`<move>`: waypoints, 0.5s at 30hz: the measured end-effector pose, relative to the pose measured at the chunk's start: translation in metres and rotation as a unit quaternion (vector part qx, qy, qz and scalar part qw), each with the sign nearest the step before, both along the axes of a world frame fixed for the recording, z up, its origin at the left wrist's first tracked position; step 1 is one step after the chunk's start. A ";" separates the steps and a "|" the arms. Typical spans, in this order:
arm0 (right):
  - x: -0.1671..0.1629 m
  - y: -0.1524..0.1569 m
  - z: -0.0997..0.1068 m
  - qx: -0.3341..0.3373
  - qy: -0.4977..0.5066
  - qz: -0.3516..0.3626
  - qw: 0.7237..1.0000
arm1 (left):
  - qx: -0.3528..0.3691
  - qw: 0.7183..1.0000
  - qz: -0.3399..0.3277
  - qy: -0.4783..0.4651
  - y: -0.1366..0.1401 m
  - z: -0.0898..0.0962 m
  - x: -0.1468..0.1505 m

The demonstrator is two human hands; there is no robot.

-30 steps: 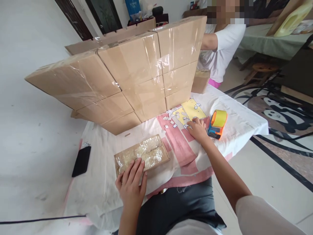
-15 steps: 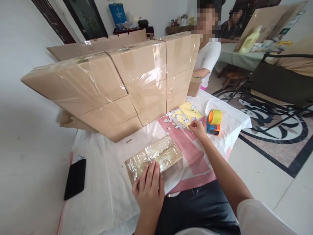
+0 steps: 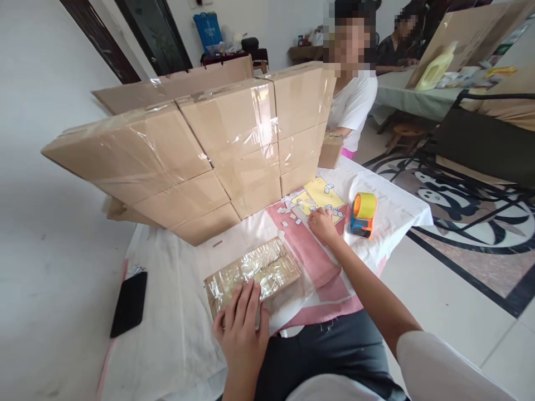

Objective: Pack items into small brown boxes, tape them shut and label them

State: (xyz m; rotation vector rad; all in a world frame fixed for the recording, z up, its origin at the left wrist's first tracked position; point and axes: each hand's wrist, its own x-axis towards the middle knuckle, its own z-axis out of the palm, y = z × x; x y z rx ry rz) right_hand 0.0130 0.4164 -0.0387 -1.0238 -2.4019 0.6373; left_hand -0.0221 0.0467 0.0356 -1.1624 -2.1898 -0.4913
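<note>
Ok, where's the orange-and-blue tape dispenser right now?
In the head view, the orange-and-blue tape dispenser sits right of centre on the white-and-pink tablecloth, to the right of the person's bare right hand.

A tall stack of boxes (image 3: 238, 150) is standing beyond the taped box (image 3: 267, 267), blocking the way straight ahead. Between the two, a narrow strip of surface (image 3: 246, 234) is running, with a small brown scrap (image 3: 218, 243) lying in it. Left of the taped box, wide open cloth (image 3: 175, 273) is stretching toward a flat black object (image 3: 129, 303). The left hand (image 3: 243, 328) is covering part of the taped box's near edge. Right of the taped box, the right hand (image 3: 323, 225) and paper scraps (image 3: 298, 221) are taking up room, with a tape dispenser (image 3: 363, 214) standing farther right.
</note>
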 end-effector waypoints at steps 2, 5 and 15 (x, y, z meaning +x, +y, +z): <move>0.005 0.001 0.000 -0.025 0.025 0.016 0.999 | 0.012 1.000 0.003 -0.011 0.004 0.006 0.003; 0.014 0.002 0.002 -0.061 0.059 0.023 0.996 | 0.056 0.998 -0.035 0.000 0.025 0.022 0.007; 0.020 0.001 0.013 -0.058 0.052 0.044 0.996 | 0.078 0.944 -0.285 -0.144 0.135 0.057 0.040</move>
